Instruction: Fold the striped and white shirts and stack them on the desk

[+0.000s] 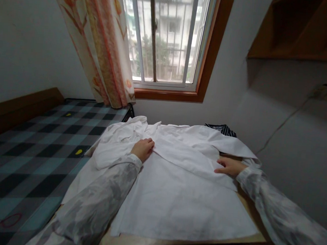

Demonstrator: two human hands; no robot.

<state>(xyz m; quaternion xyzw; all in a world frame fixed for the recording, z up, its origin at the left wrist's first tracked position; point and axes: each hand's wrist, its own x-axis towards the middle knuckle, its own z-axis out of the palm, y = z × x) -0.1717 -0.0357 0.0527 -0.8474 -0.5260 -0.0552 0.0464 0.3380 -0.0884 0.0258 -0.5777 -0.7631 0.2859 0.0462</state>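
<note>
"Where is the cloth (185, 199) lying?"

"It's covering most of the table (142, 241), its straight hem stopping just short of the near edge. On the left it's spreading toward the bed (65, 145), bunching into wrinkles at the far left."

"And the left hand (143, 149)?"

"It's resting near the middle, where an upper layer's edge is starting and slanting down to the right. The fingers are curling close together at that edge; I can't make out whether they're pinching it."

"What is the right hand (231, 166) doing?"

"It's reaching in over the cloth's right side, thumb and fingers standing partly apart, with a gap showing between them. They're not gripping anything I can see, and I can't say whether they're touching the cloth. Just behind them a narrow dark slot is showing between folds."

"How much room are the arms getting?"

"A broad flat stretch is lying between the hands and the near hem. The left sleeve (104, 193) is crossing the cloth's left part; the right sleeve (281, 211) is passing outside the table's right edge, with the wall (296, 155) standing beyond."

"And the far side?"

"A striped cloth (222, 129) is peeking out there, below the window (171, 55). The curtain (104, 46) is hanging over the bed's far end."
</note>
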